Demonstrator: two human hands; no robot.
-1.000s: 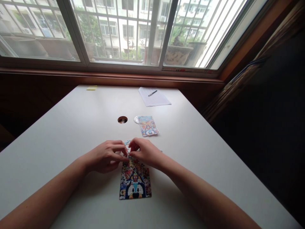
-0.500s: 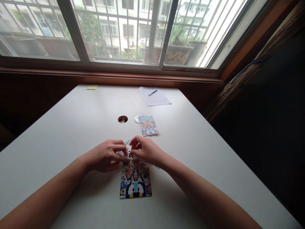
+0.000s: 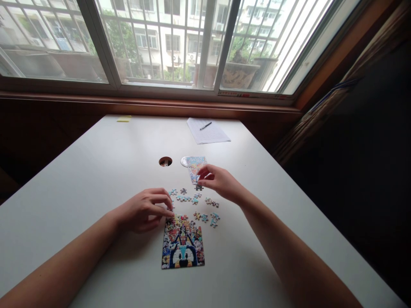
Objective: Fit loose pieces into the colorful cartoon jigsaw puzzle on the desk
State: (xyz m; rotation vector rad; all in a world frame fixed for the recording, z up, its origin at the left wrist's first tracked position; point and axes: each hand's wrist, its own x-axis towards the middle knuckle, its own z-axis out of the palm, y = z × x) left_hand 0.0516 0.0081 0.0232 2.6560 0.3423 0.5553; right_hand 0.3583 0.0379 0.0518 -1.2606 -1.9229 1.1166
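Observation:
A partly joined jigsaw puzzle [image 3: 183, 248] with a blue cartoon dog face lies on the white table, its upper edge uneven. At its upper left corner rests my left hand [image 3: 147, 209], fingers apart and fingertips touching the edge. My right hand [image 3: 218, 179] is pinched on a dark puzzle piece [image 3: 199, 188], just below a small picture card [image 3: 195, 167] that it partly covers. Between the hands and the puzzle lie several loose puzzle pieces [image 3: 183, 198], some linked, with more pieces [image 3: 214, 220] to the right.
Behind the card, a round silver disc [image 3: 184, 161] is partly covered. A round hole [image 3: 165, 161] opens in the table [image 3: 96, 179]. Farther back lie paper sheets [image 3: 215, 136] with a pen [image 3: 206, 125] and yellow strips [image 3: 124, 119], near the window.
My right hand has moved up and right from the puzzle's top edge to the card, carrying a dark piece. The loose pieces are now uncovered. My left hand has barely moved.

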